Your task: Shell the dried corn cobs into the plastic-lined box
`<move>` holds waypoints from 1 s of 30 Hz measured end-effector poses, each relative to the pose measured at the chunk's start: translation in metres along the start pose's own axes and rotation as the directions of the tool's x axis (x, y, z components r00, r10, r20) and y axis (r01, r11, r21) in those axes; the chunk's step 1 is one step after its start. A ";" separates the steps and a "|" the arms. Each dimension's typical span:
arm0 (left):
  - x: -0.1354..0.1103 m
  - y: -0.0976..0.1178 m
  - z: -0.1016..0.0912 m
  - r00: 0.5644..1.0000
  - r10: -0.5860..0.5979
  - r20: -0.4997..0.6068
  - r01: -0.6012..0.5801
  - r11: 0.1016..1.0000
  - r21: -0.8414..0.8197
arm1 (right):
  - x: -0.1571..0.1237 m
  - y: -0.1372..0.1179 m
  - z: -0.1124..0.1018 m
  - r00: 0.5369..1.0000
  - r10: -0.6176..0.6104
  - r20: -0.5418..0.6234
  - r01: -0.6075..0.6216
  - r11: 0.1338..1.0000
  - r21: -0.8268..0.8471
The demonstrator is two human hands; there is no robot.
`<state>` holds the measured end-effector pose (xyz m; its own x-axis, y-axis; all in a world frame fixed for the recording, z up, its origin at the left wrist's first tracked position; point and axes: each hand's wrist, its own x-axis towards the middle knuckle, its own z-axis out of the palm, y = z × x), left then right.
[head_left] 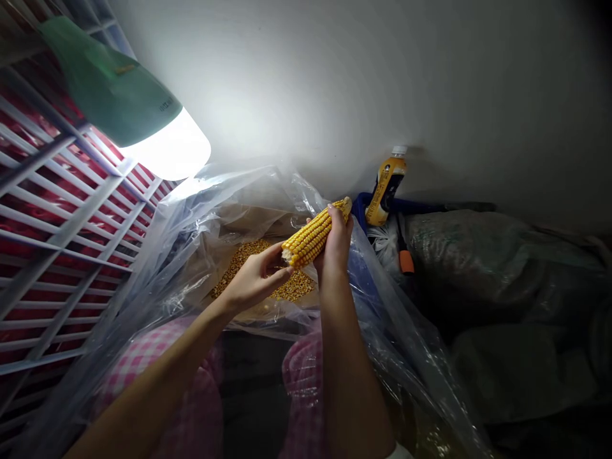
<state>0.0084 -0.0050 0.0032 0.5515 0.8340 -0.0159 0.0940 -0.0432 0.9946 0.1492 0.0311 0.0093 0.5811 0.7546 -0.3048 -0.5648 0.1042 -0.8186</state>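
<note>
An ear of corn (310,239), yellow and full of kernels, is tilted across the middle of the view. My right hand (336,237) wraps round its upper half, thumb along the top. At the lower, broken-looking end, my left hand (261,271) has its fingers and thumb closed about the tip. Below both hands, loose corn kernels (294,287) lie in a heap inside a clear plastic bag (182,268) with a brown lining. Part of the heap is hidden behind my left hand.
A lit green lamp (119,89) hangs at the upper left before a slatted plastic crate (62,236). A yellow bottle (386,188) stands by the wall, near an orange-tipped tool (406,261). Dark sacks (502,268) lie at the right. My knees in pink checked cloth (157,363) are below.
</note>
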 end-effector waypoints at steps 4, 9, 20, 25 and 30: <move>0.000 0.000 0.002 0.993 -0.040 -0.113 0.054 0.990 0.132 | 0.000 0.003 0.002 0.999 -0.031 0.016 0.031 0.999 -0.007; 0.000 0.000 0.000 0.995 -0.038 -0.095 0.040 0.999 0.023 | 0.001 0.005 0.003 1.000 -0.023 0.001 0.023 1.000 -0.003; 0.000 0.003 0.001 0.979 -0.113 -0.171 0.118 0.993 0.025 | 0.000 0.009 0.005 0.998 -0.058 0.005 0.058 0.997 -0.053; 0.001 0.003 0.000 0.989 -0.130 -0.068 0.121 0.985 -0.122 | 0.001 0.008 0.004 0.996 -0.090 0.004 0.090 0.993 -0.071; 0.003 -0.001 0.003 0.967 -0.203 -0.157 0.199 0.979 -0.041 | -0.003 0.011 0.003 0.985 -0.172 0.028 0.174 0.968 -0.180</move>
<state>0.0122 -0.0045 0.0022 0.3842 0.9011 -0.2011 0.1681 0.1460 0.9749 0.1393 0.0316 0.0026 0.6527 0.7436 -0.1453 -0.3396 0.1157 -0.9334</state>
